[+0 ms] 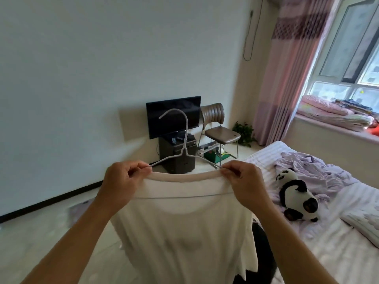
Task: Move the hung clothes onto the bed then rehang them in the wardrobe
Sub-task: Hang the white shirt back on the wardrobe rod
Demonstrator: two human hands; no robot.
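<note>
Both hands, the left hand and right hand, pinch the collar of a white shirt on its hanger, held up beside the bed.

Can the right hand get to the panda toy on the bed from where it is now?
Probably not right away: the right hand pinches the white shirt collar. The panda toy lies unobstructed on the bed just beyond it.
</note>
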